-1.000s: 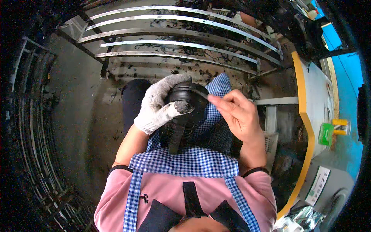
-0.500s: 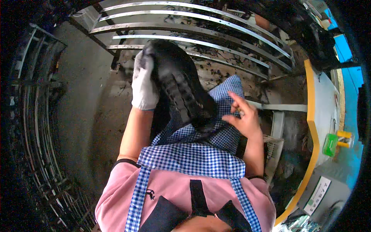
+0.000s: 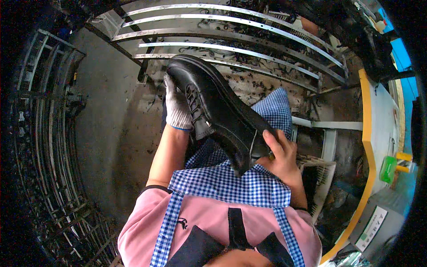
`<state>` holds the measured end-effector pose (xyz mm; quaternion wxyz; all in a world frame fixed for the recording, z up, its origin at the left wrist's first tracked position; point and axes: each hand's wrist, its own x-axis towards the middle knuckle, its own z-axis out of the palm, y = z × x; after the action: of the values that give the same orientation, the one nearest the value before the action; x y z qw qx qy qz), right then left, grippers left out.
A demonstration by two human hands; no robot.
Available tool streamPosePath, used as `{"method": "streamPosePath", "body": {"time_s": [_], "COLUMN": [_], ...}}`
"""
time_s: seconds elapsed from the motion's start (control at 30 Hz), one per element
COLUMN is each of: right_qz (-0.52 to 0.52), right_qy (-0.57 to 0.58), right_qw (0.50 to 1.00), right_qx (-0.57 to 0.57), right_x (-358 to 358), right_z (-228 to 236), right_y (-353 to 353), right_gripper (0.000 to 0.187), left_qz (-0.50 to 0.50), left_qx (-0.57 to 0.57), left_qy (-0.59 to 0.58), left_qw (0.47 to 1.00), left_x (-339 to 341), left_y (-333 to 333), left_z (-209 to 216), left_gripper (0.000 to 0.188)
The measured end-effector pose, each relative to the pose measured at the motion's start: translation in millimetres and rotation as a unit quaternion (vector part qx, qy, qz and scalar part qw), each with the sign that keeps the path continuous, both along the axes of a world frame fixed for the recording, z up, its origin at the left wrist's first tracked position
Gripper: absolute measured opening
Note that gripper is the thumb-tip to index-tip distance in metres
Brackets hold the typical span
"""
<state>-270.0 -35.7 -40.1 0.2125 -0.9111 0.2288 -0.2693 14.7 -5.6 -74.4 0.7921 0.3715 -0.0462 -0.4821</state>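
A black lace-up leather shoe (image 3: 218,102) lies tilted on its side over my lap, toe at the upper left and heel at the lower right. My left hand (image 3: 177,104), in a white knit glove, grips it by the toe and the laced front; most of its fingers are hidden behind the shoe. My bare right hand (image 3: 281,156) holds the heel end, with fingers on the outer side and the thumb near the collar. Beneath the shoe is my blue-and-white checked apron (image 3: 231,184).
A metal slatted rack (image 3: 231,33) stretches across the far side, with dark scraps scattered on the floor (image 3: 120,115) below. Another rack (image 3: 40,133) stands at left. To the right are a yellow-edged table (image 3: 367,133), a green-labelled container (image 3: 388,170) and a pale plastic crate (image 3: 327,178).
The shoe has rolled from showing its laced top to showing its side. My right hand, earlier apart from it with fingers spread, has closed on the heel.
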Motion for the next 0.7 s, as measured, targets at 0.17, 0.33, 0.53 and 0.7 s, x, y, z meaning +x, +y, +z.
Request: {"method": "streamPosePath", "body": {"time_s": [0.17, 0.33, 0.53, 0.7], "right_qz": [0.024, -0.046, -0.062, -0.072], "right_qy": [-0.032, -0.107, -0.289, -0.242], "right_qw": [0.999, 0.925, 0.740, 0.777], "right_qx": [0.018, 0.361, 0.604, 0.576], "right_x": [-7.2, -15.8, -16.2, -22.9], "right_z": [-28.5, -58.7, -53.1, -57.8], "right_y": [-8.5, -14.8, -16.5, -16.7], "right_gripper": [0.078, 0.089, 0.068, 0.077], "left_qz": [-0.072, -0.050, -0.084, -0.079], "left_qx": [-0.106, -0.034, -0.025, 0.016], "left_qy": [0.103, -0.167, -0.090, -0.019], "left_qw": [0.986, 0.984, 0.992, 0.997], "left_x": [11.0, 9.3, 12.0, 12.3], "left_y": [12.4, 7.6, 7.3, 5.3], "left_z": [-15.3, -0.7, -2.4, -6.2], "left_gripper": [0.054, 0.047, 0.047, 0.041]}}
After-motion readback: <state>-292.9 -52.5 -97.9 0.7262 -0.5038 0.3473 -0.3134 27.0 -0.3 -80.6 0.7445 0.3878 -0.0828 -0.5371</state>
